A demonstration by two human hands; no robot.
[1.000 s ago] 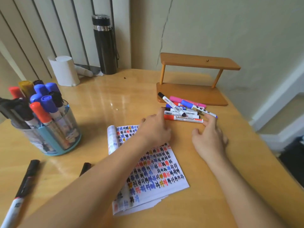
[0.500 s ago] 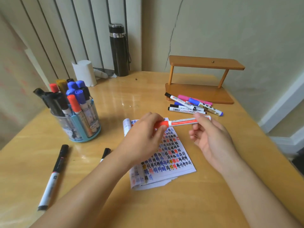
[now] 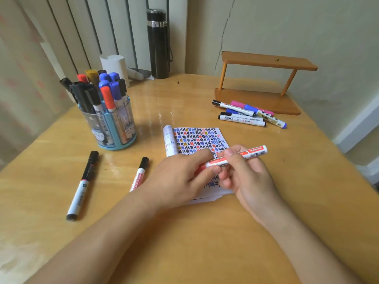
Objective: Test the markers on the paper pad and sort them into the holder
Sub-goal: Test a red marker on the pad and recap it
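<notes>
**Red marker held in both hands over the pad**

Red and white, the marker [image 3: 255,152] is up off the worktop [image 3: 184,232], just above the paper pad [image 3: 196,138], and it tilts a little. The right hand [image 3: 252,177] grips its middle with curled fingers. The left hand [image 3: 176,181] pinches its red end, so both hands hold the same pen.

The pad lies flat under the hands. Its page is full of little marks in black, blue, red and yellow, and one page is rolled up at the left edge.

To the left stands the round blue holder [image 3: 114,128], stuffed with markers, caps up. Two loose markers [image 3: 82,183] lie on the worktop near it.

Far back on the right is a small heap of markers [image 3: 246,115], just in front of a wooden shelf [image 3: 266,78]. A black bottle [image 3: 159,44] and a white roll [image 3: 114,64] stand at the back edge.
</notes>
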